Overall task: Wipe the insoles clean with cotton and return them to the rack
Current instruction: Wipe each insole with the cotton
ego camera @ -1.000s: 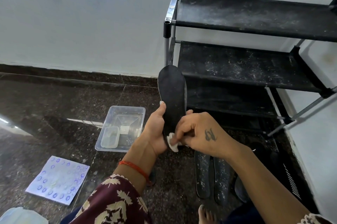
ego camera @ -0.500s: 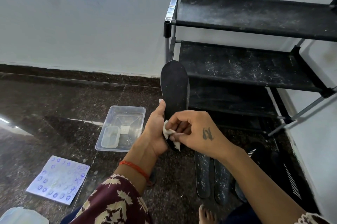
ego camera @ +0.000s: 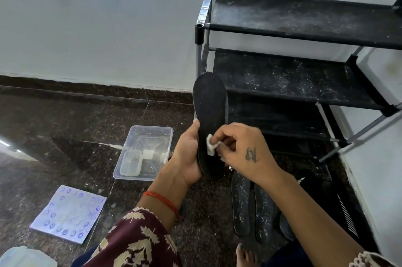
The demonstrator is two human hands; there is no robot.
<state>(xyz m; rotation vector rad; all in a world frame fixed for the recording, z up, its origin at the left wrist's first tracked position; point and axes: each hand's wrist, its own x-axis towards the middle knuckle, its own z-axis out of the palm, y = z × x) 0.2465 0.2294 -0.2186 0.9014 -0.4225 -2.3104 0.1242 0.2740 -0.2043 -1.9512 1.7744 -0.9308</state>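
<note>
Both hands work at one dark insole held upright in front of the rack. The left hand grips the insole's lower edge, thumb laid up along its left side. The right hand pinches a small wad of white cotton between thumb and curled fingers and presses it on the insole's lower half. The insole is a long, round-toed oval with a matte, felt-like black face. The cotton is fluffy and crumpled. The rack has metal tubes and black shelves speckled with pale dust. Two more insoles, dusty and flecked white, lie side by side on the polished, speckled dark stone floor beneath the right wrist. A clear plastic tub holding a smaller clear container sits on the floor to the left, with a blue-dotted sheet nearer.

Against half a second ago, the cotton sits slightly higher on the insole, and the insole's toe leans a little more to the right.
</note>
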